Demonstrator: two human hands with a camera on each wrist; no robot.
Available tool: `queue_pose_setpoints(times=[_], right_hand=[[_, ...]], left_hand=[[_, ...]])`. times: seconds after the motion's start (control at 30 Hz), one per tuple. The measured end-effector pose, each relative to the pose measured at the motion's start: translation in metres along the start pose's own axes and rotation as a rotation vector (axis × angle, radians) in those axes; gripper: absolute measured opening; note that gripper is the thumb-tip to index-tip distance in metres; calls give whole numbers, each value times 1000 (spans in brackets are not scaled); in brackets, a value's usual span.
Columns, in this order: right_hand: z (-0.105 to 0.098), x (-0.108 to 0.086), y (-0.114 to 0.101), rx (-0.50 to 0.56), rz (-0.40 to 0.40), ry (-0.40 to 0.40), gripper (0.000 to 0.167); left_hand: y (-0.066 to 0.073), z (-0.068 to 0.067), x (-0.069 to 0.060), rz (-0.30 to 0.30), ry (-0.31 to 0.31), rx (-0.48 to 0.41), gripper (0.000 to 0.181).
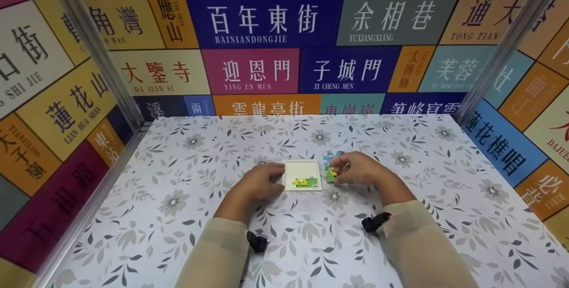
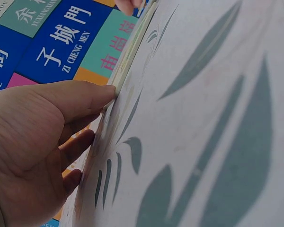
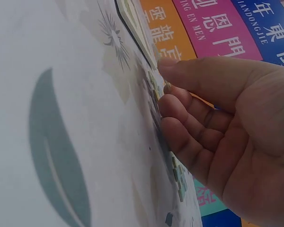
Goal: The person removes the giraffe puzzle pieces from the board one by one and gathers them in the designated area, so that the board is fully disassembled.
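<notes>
A shallow white puzzle tray lies flat, with a few joined green and yellow jigsaw pieces along its lower side. My left hand rests against the tray's left edge; in the left wrist view its thumb touches the rim and the other fingers are loosely bent. Just right of the tray, my right hand pinches a small puzzle piece, mostly hidden by its fingertips. Under and beside these fingers lie blue and green puzzle pieces, partly covered by the hand.
The table wears a white cloth with grey leaves and flowers. Walls of colourful sign panels enclose it at the back and sides, with clear corner posts. A small black camera sits at each wrist.
</notes>
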State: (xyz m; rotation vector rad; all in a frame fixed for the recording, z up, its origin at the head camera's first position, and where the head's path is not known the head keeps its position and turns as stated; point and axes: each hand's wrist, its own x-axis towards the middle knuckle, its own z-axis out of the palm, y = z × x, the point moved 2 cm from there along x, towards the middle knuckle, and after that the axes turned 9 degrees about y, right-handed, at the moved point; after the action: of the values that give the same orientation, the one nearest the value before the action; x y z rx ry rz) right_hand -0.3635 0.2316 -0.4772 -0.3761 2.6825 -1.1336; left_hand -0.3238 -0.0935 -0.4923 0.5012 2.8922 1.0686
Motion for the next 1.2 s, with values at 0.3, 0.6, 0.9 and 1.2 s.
queue_pose_setpoints(times=[0.3,0.6,0.9,1.2], right_hand=[[1,3,1,-18,39,-9,54],[2,-1,-2,-35,25,18,53],[7,1,-22,-11,0,16,47],[30,10,-60,-39,-44,-32,49]], left_hand=[[0,0,0,10,0,15,59],[2,-1,0,23,1,6,57],[1,-1,0,9,0,-4,57],[-1,0,2,9,-8,-13,59]])
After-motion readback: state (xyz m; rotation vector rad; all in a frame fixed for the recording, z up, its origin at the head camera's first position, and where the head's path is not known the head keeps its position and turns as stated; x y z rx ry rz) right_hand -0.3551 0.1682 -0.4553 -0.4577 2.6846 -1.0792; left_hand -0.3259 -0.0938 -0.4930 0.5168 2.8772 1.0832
